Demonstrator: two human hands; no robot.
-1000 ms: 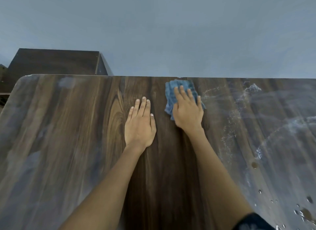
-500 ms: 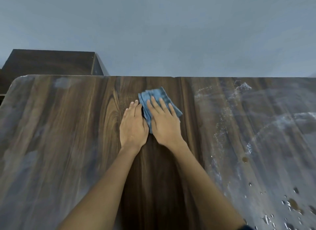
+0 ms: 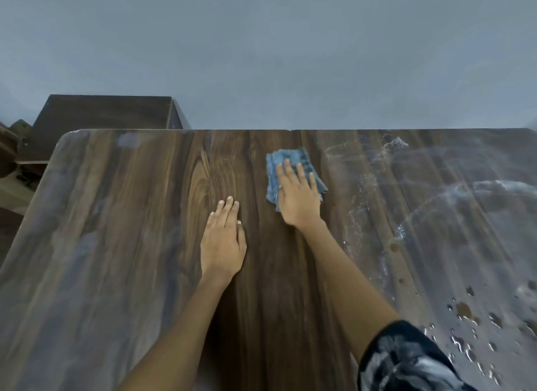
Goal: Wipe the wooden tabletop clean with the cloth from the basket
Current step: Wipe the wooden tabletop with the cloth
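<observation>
- Brown wooden table (image 3: 122, 274) filling most of the view, with its far edge running straight across, up against a plain grey wall (image 3: 261, 47).
- Rounded far-left corner of the table, with a dark wooden cabinet (image 3: 104, 111) just behind it.
- Wide bare wood on the left side, with pale, hazy patches here and there.
- Bare dark wood down the middle too, between the two arms.
- Messy on the right side: white streaks (image 3: 366, 204) running across and down the wood, and a curved white smear farther right.
- Wet drops and brown spots (image 3: 465, 312) near the right edge, well apart from both hands.
- Blue cloth (image 3: 286, 158) lying flat and a bit crumpled on the table, near the far edge, just left of the white streaks.
- Right hand (image 3: 297, 198) palm down on top of the cloth, pressing it onto the wood.
- Right fingers (image 3: 300, 172) spread out a little and lying flat on the cloth, not curled round it, with blue cloth peeking out past the tips and on both sides.
- Left hand (image 3: 223, 242) palm down flat on the bare wood, nearer than the cloth and to its left, not touching it.
- Left fingers (image 3: 229, 209) straight and pressed close together, holding nothing, with the thumb tucked in beside them.
- Dark patterned sleeve (image 3: 406, 361) on the right arm at the bottom right.
</observation>
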